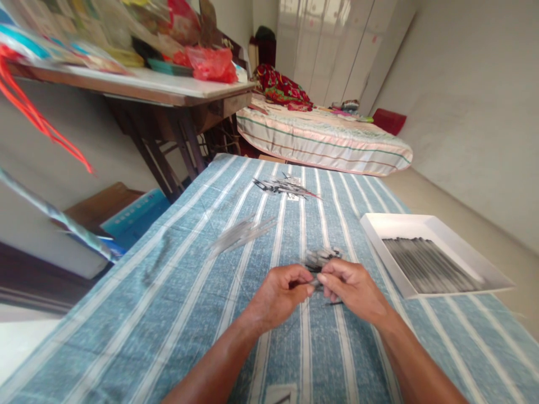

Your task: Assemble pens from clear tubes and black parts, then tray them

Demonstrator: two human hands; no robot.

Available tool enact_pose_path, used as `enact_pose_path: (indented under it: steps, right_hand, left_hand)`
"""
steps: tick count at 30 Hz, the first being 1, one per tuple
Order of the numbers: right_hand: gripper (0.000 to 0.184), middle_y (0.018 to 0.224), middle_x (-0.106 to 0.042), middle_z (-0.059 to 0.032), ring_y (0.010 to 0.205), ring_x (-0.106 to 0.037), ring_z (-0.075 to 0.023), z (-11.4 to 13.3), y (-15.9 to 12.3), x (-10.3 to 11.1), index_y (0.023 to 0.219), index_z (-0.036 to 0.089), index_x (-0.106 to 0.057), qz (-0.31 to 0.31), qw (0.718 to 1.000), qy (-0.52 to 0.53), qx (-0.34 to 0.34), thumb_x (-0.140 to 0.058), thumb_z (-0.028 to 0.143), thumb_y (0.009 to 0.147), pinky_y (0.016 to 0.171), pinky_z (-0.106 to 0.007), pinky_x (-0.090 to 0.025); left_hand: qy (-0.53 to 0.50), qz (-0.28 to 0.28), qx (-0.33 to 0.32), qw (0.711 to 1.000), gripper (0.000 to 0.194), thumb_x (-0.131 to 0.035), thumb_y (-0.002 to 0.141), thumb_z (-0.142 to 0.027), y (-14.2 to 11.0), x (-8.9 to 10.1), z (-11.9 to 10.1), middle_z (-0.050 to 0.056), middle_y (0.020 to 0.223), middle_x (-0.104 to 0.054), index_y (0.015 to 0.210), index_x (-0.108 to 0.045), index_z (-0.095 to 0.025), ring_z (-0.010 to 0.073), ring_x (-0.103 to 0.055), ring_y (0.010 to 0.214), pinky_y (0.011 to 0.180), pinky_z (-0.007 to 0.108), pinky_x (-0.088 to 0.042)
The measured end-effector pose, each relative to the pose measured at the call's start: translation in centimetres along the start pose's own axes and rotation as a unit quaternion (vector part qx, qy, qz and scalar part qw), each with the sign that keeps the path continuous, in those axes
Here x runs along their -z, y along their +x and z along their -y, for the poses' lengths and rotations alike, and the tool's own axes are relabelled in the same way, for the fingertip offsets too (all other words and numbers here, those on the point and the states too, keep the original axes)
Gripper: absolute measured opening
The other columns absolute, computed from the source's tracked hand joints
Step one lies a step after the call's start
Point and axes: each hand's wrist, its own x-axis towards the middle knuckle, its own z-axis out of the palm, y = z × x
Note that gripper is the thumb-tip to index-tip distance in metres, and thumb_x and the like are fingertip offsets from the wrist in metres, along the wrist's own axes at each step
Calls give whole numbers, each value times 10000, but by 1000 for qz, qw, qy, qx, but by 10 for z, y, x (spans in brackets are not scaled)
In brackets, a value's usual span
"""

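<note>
My left hand [288, 294] and my right hand [357, 292] meet over the striped cloth, fingertips almost touching. Both are closed in a pinch around something small and greyish, mostly covered by the fingers and blurred. Right behind the fingertips lies a small pile of grey and black pieces [322, 258]. Farther left is a blurred bunch of thin, pale grey strips [242, 235]. Beyond it lies a loose heap of slim black and grey pieces [284, 188], one with a reddish tip. To the right, a white open box [415, 224] holds many thin dark sticks [429, 266] laid side by side.
The blue and white striped cloth [189, 314] covers the work surface. A cluttered table [219, 92] with a red plastic bag [213, 63] stands at the left. A bed [324, 134] is behind, and a wall runs along the right. A pale label lies at the near edge.
</note>
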Motion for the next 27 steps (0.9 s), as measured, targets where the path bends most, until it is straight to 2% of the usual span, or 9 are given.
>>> enact_pose_path:
  steps: [3, 7, 11, 14, 16, 19, 23, 27]
  right_hand:
    - [410, 441, -533, 12, 420, -505, -113, -2, -1, -1, 518, 190, -500, -15, 1000, -27, -7, -466, 440, 842, 446, -235, -392]
    - [285, 520, -577, 17, 475, -545, -123, -2, -2, -2, 649, 195, -551, -9, 1000, -3, -4, -514, 420, 820, 477, -237, -422]
    - [400, 450, -524, 17, 438, -505, -111, -1, -3, -2, 524, 189, -491, -16, 999, -31, 4, -470, 428, 844, 460, -233, -395]
    - [315, 497, -550, 20, 462, -520, -112, 0, -3, -1, 610, 190, -533, -9, 1000, -4, -5, -497, 413, 830, 464, -228, -407]
    - [258, 521, -559, 23, 480, -528, -111, 0, -3, -1, 646, 190, -539, 2, 1000, -2, -2, -524, 383, 817, 476, -225, -417]
    - [301, 482, -534, 26, 454, -505, -100, 1, -2, -4, 574, 184, -503, 2, 1000, -22, -3, -516, 357, 821, 469, -216, -402]
    - [319, 450, -524, 35, 389, -471, -80, -2, 0, -7, 554, 180, -478, 12, 998, 29, -47, -521, 358, 815, 421, -193, -374]
    - [343, 441, -530, 37, 366, -458, -70, -6, 1, -5, 551, 175, -469, 11, 996, 59, -62, -513, 385, 818, 400, -178, -358]
  left_hand:
    - [8, -2, -6, 1000, 30, -588, 690, -172, 0, -1, -1, -42, 572, -509, 675, -596, -148, 77, -404, 532, 515, 210, -310]
    - [13, -1, -3, 1000, 37, -585, 697, -182, 0, -2, 0, -38, 582, -520, 693, -603, -150, 82, -416, 536, 515, 211, -314]
    - [21, -1, -12, 1000, 34, -586, 699, -181, 0, -2, 1, -30, 601, -539, 693, -599, -150, 90, -444, 564, 544, 215, -339]
    - [33, -10, -8, 999, 38, -586, 703, -186, 0, -2, 1, -32, 589, -532, 692, -595, -151, 90, -440, 549, 524, 211, -330]
    - [60, -12, -15, 998, 53, -578, 714, -195, 1, -1, 2, -32, 585, -528, 690, -597, -152, 90, -439, 541, 513, 210, -326]
    - [121, -15, -46, 991, 66, -552, 736, -192, 1, 0, 5, -26, 608, -542, 713, -605, -159, 101, -467, 564, 537, 217, -351]
    - [222, -18, -94, 970, 88, -533, 749, -175, -1, 1, 5, -1, 692, -585, 753, -621, -170, 128, -519, 651, 607, 235, -383]
    - [266, -15, -117, 957, 105, -525, 760, -192, -2, 2, -1, 3, 694, -585, 758, -629, -178, 132, -518, 637, 586, 232, -377]
